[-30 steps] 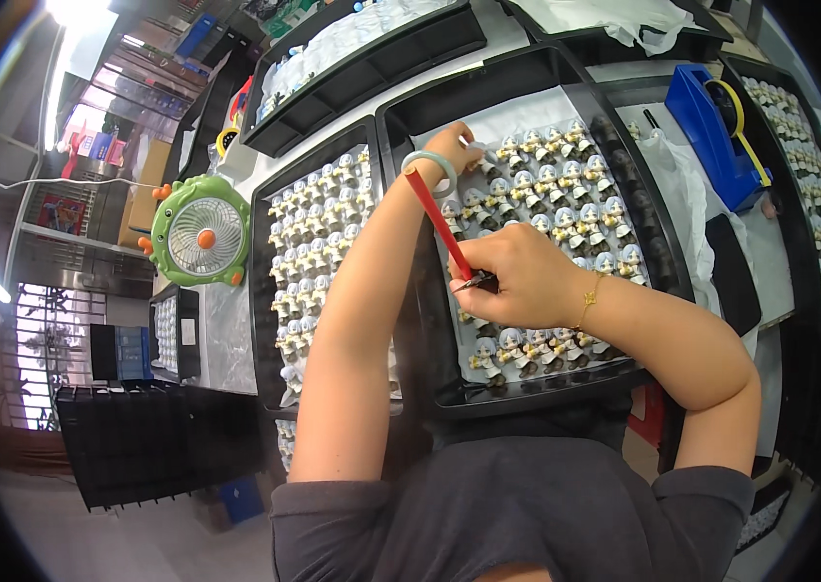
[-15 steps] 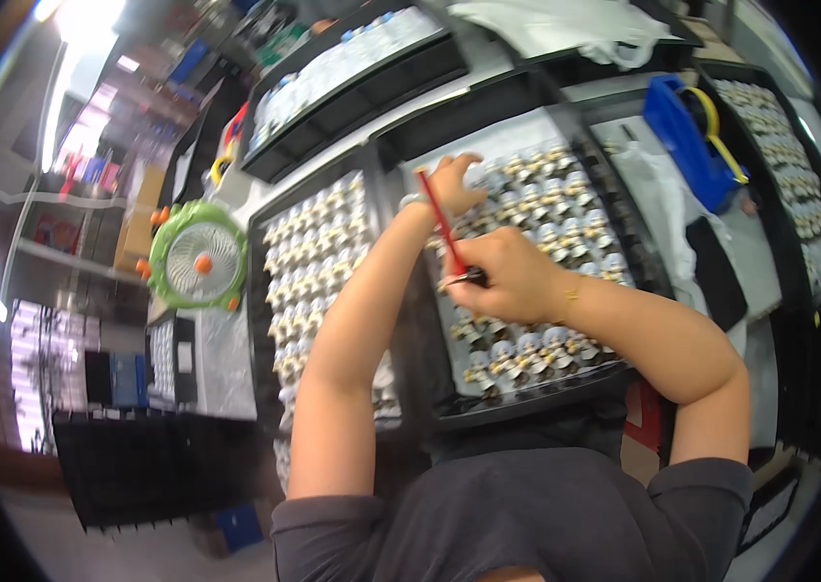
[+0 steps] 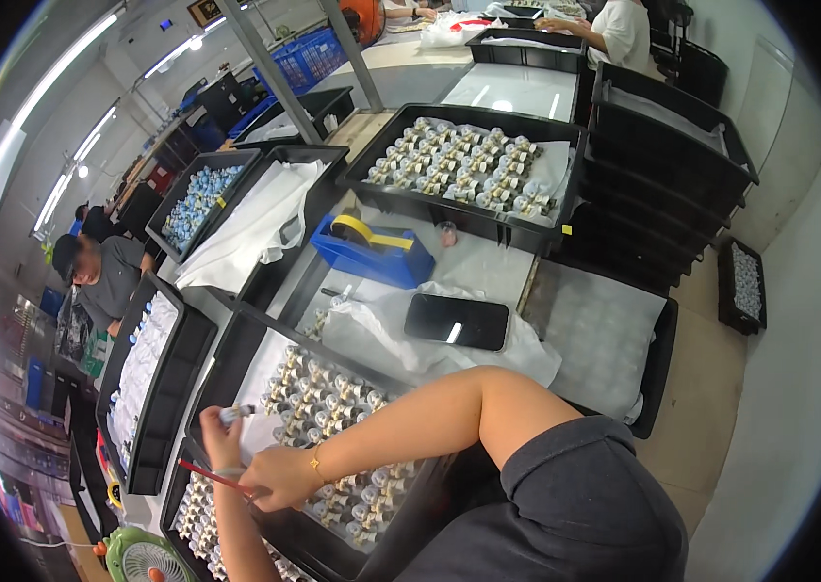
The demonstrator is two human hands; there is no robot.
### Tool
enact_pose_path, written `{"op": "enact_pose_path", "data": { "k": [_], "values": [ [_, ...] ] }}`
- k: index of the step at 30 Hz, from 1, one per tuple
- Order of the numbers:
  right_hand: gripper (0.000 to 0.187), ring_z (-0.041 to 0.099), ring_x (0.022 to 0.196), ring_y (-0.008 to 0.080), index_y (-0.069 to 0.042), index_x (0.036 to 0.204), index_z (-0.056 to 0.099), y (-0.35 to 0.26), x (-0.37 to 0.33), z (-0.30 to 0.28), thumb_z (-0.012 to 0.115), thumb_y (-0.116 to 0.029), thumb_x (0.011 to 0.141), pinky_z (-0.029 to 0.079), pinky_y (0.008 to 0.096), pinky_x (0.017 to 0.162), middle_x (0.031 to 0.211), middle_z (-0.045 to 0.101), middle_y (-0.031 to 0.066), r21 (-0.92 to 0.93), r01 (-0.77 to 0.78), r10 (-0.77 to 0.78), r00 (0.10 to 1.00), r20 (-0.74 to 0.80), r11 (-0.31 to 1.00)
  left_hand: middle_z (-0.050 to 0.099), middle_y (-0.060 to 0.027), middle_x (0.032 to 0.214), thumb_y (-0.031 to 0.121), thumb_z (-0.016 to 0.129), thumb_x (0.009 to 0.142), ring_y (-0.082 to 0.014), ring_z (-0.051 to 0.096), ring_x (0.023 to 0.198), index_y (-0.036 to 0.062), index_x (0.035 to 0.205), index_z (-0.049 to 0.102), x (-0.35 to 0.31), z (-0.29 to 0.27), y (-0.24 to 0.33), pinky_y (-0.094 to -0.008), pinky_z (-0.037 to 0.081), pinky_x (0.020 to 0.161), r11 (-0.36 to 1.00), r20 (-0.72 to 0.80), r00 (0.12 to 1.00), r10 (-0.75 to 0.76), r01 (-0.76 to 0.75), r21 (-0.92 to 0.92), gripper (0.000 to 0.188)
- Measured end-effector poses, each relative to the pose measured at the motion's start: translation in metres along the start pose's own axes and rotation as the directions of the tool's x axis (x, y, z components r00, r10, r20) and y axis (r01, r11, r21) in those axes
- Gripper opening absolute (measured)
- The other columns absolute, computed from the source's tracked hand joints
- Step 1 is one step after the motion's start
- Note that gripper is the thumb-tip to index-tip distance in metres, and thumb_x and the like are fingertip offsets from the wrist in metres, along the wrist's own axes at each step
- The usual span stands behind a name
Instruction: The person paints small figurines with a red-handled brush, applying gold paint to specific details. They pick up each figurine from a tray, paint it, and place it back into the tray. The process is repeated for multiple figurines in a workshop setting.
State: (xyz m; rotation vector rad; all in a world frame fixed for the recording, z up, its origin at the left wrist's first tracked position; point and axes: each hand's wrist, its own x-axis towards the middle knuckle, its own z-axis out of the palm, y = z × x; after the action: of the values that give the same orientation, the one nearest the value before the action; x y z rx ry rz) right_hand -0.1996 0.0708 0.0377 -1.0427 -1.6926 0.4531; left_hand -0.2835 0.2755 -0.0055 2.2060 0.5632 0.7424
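Observation:
My left hand (image 3: 220,442) is at the left side of a black tray, its fingers closed around a small white-and-grey figurine (image 3: 236,414). Close beside it, my right hand (image 3: 279,477) grips a slim red stick (image 3: 212,473), shaped like a pen or brush handle; its working tip is hidden. Beneath my right forearm, rows of small white-and-gold figurines (image 3: 328,398) stand in the black tray (image 3: 372,364). A second tray with similar figurines (image 3: 199,519) lies at the lower left, partly covered by my left arm.
Beyond the tray are a blue tape dispenser (image 3: 372,254), a black phone (image 3: 457,321) on white sheeting, and another figurine tray (image 3: 566,209). Stacked black trays (image 3: 663,184) rise at right. A green fan (image 3: 144,561) stands lower left. A co-worker (image 3: 114,272) sits at far left.
The view has swung to the right and up, showing more of the room. My left hand, earlier reaching over the figurines with fingers spread, now holds one near the tray's left side.

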Motion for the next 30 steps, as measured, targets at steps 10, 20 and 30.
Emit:
{"op": "enact_pose_path", "data": {
  "k": [10,20,30],
  "values": [
    [0.017,0.057,0.056,0.0280,-0.004,0.071,0.055,-0.001,0.008,0.000,0.057,-0.021,0.068,0.042,0.0353,0.052,0.059,0.057,0.0127,0.107,-0.041,0.037,0.999,0.033,0.993,0.053,-0.0049,0.087,0.026,0.049,0.085,-0.0164,0.053,0.073,0.0095,0.118,0.040,-0.153,-0.056,0.097,-0.0308,0.046,0.068,0.302,0.014,0.824,-0.566,0.223,-0.927,0.038],
    [0.009,0.045,0.052,0.0054,-0.002,0.072,0.056,0.010,0.010,0.000,0.056,-0.011,0.074,0.037,0.0225,0.048,0.056,0.051,0.0007,0.131,-0.273,0.267,0.962,0.061,0.953,0.043,-0.0082,0.104,-0.003,0.057,0.068,-0.0168,0.044,0.078,0.0187,0.116,0.037,-0.175,-0.045,0.102,-0.0245,0.039,0.066,0.135,0.257,0.900,-0.351,0.321,-0.938,0.056],
    [0.010,0.040,0.049,0.0047,-0.002,0.070,0.054,0.011,0.012,-0.002,0.055,-0.011,0.075,0.032,0.0225,0.046,0.053,0.046,-0.0011,0.165,-0.293,0.282,0.955,0.091,0.942,0.030,-0.0132,0.130,-0.012,0.057,0.065,-0.0237,0.053,0.094,0.0137,0.127,0.023,-0.176,-0.048,0.108,-0.0285,0.045,0.078,0.344,0.213,0.908,-0.360,0.341,-0.875,0.076]
  ]
}}
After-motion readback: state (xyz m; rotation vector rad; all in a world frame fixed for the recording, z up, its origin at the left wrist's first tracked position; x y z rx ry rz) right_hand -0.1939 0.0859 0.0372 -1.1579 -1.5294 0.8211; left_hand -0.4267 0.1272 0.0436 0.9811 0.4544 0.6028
